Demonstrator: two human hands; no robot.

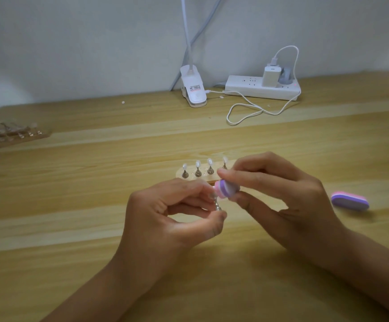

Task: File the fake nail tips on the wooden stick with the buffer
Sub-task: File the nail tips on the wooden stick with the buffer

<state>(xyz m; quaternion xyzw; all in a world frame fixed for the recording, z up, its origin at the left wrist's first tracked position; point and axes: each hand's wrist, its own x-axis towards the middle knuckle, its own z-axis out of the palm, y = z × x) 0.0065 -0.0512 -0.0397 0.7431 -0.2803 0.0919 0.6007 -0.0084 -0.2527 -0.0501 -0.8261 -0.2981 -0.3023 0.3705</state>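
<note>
Nearest the front edge of the table (72,217), the left hand (177,212) pinches a small metal stand (217,205) between thumb and fingertips. It is lifted off the surface, probably so its top meets the buffer (226,189) at a free angle. The right hand (281,194) grips that pink-and-purple buffer between thumb and fingers, its end against the stand's top. The tip being filed is hidden behind buffer and fingers. Just beyond, mid-table, the wooden stick (188,177) holds four nail tips (198,163) upright, its right end covered by the right hand. A second buffer (350,201) lies toward the right edge. At the left edge a blurred rack (10,134) is cut off, and a power strip (258,89) sits along the far edge.
</note>
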